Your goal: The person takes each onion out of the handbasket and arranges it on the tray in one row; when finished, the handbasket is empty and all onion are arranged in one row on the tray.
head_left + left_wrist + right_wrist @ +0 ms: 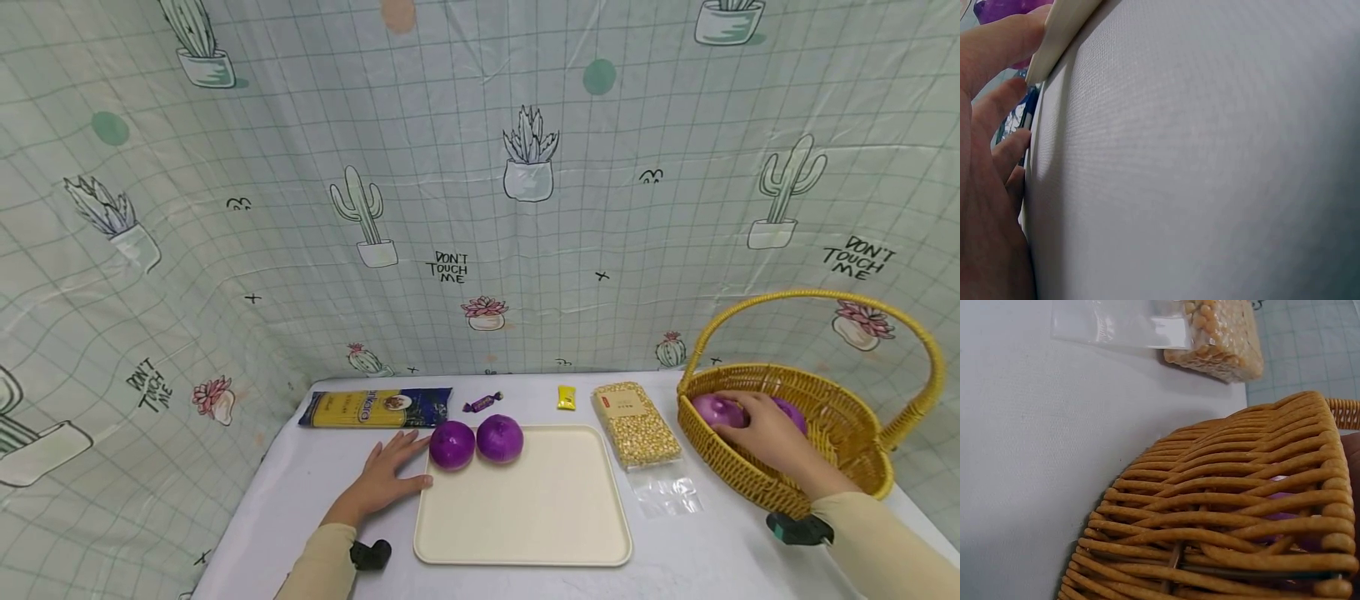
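My right hand (772, 433) reaches over the near rim of a yellow wicker basket (776, 493) and grips a purple onion (711, 410) at its left side. Another purple onion (793, 414) lies behind that hand, partly covered. In the right wrist view, the basket wall hides nearly all of the hand. My left hand (386, 477) lies with fingers spread at the left edge of a cream tray (525, 521), thumb (1013, 37) against its rim. Two purple onions, one at the tray's corner (452, 447) and one beside it (500, 439), sit at its back left.
Behind the tray lie a blue-and-yellow pasta packet (375, 408), a purple-wrapped candy (483, 402) and a small yellow packet (566, 397). A bag of corn kernels (637, 425) lies between tray and basket. The basket's tall handle (817, 294) arches overhead.
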The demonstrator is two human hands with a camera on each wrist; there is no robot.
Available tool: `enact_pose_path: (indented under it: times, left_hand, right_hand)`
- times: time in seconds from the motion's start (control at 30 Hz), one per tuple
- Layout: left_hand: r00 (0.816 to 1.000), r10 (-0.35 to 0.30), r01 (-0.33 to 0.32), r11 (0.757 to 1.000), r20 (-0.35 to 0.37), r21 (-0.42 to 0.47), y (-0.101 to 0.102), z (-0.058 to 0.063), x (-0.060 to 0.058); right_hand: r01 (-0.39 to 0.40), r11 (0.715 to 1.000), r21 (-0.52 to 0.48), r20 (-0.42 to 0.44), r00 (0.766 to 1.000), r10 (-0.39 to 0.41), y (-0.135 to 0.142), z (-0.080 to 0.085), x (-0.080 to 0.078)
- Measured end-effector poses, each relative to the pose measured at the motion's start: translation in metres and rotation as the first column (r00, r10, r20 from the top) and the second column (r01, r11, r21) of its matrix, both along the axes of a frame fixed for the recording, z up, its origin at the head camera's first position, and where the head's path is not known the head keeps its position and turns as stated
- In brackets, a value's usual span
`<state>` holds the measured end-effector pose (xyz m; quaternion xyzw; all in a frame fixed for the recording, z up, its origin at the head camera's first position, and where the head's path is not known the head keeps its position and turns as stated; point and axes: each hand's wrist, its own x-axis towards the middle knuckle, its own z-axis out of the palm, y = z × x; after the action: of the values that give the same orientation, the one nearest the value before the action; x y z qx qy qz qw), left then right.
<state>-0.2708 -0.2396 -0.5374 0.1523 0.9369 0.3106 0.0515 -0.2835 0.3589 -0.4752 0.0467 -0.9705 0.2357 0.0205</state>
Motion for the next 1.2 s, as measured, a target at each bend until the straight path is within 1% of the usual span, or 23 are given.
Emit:
enact_pose_path:
  times: [0.2, 0.6, 1.0, 1.2]
  left_hand:
    - [1.0, -0.004, 0.004, 1.0, -0.001, 0.002, 0.0, 0.0, 0.0]
    - [1.0, 0.001, -0.001, 1.0, 0.005, 0.008, 0.001, 0.002, 0.001]
    - [1.0, 0.005, -0.005, 1.0, 0.006, -0.001, 0.001, 0.003, 0.002]
    - [1.0, 0.005, -0.005, 1.0, 0.007, 0.002, 0.001, 0.003, 0.002]
  right_hand:
    - [-0.018, 0.999, -0.043, 0.027, 0.999, 0.02, 0.0, -0.005, -0.004]
    - [-0.003, 0.997, -0.072, 0.038, 0.999, 0.006, -0.001, -0.007, -0.008]
    - [0.004, 0.999, -0.052, 0.006, 1.0, -0.004, 0.0, -0.012, -0.008]
    - [0.003, 0.998, -0.056, -0.009, 1.0, -0.004, 0.0, -0.011, -0.005]
